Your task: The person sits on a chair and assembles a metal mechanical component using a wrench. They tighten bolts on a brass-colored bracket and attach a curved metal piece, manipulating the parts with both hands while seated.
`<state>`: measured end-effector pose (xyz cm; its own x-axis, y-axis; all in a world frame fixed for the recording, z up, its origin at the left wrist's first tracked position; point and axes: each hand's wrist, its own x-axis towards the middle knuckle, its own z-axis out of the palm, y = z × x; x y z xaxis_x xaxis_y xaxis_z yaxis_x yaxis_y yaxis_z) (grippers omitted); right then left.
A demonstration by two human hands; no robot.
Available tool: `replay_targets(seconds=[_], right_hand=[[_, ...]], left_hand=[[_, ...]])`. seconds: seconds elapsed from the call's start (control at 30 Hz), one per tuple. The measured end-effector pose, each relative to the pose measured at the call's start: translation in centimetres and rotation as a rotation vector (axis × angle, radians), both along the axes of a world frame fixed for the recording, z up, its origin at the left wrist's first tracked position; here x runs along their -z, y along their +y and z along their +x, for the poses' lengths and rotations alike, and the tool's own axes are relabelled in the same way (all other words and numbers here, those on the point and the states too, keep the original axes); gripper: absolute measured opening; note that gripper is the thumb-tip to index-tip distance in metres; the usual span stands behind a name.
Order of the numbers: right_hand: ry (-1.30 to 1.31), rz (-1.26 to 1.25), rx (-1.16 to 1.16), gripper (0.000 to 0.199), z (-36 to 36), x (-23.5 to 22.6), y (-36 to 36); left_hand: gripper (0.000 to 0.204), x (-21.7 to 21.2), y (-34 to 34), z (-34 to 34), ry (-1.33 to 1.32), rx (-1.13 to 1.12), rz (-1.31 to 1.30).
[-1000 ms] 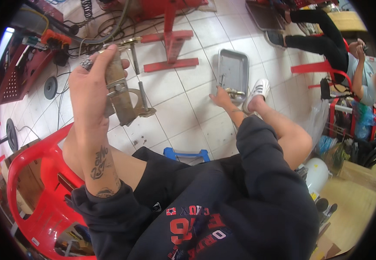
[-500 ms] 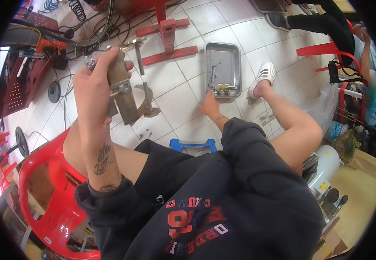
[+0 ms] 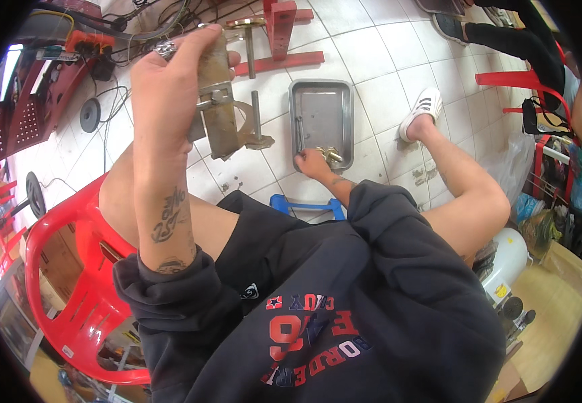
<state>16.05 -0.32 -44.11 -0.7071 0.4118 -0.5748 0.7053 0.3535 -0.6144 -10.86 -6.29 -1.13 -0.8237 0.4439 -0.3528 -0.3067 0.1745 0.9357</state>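
Note:
My left hand (image 3: 170, 87) is raised and closed around a worn metal bracket assembly (image 3: 222, 124). A bolt crosses the bracket's middle, a curved plate shows on its right side, and long threaded rods stand along it. Low at the near left corner of a grey metal tray (image 3: 349, 121) is my right hand (image 3: 313, 163), its fingers closed at the rim. Inside the tray, along the left wall, lies a slender wrench-like tool (image 3: 300, 134). Brass-coloured hardware (image 3: 333, 156) sits at the tray's near end, partly covered by my right hand.
A red metal stand (image 3: 281, 33) rises from the tiled floor beyond the bracket. Close to my knees is a blue frame (image 3: 308, 205). A red plastic chair (image 3: 69, 282) stands at my left, with cables and a black disc (image 3: 90, 115) farther off. Another person's leg (image 3: 499, 35) reaches in at far right.
The tray has slid left across the floor with my right hand at its corner, its contents moving along. My left hand still holds the bracket assembly. The whole view has shifted slightly.

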Motion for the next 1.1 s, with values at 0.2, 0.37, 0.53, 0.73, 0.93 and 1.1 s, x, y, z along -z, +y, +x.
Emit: replay_targets(seconds=[0.2,0.37,0.53,0.73,0.93,1.1], right_hand=[[-0.076,0.184,0.279,0.035,-3.4,1.2,1.9],[-0.141,0.228,0.161,0.023,-5.7,1.4,1.5],[-0.226,0.223,0.041,0.021,-5.4,2.1,2.6],[-0.205,0.219,-0.046,0.026,-5.5,-0.4,5.0],[-0.156,0.121,-0.107,0.023,-6.9,-5.7,11.5],[-0.117,0.218,-0.060,0.025,-5.9,-3.6,11.6]], left_hand=[[0.039,0.0,0.6,0.5,0.026,0.108,-0.049],[0.058,0.2,0.9,0.6,-0.097,0.213,-0.008],[0.058,0.4,1.3,1.3,-0.231,0.222,-0.073],[0.052,-0.2,1.9,2.2,-0.186,0.304,-0.042],[0.049,0.0,2.8,2.8,-0.156,0.331,-0.034],[0.049,-0.6,3.3,3.0,-0.098,0.324,-0.049]])
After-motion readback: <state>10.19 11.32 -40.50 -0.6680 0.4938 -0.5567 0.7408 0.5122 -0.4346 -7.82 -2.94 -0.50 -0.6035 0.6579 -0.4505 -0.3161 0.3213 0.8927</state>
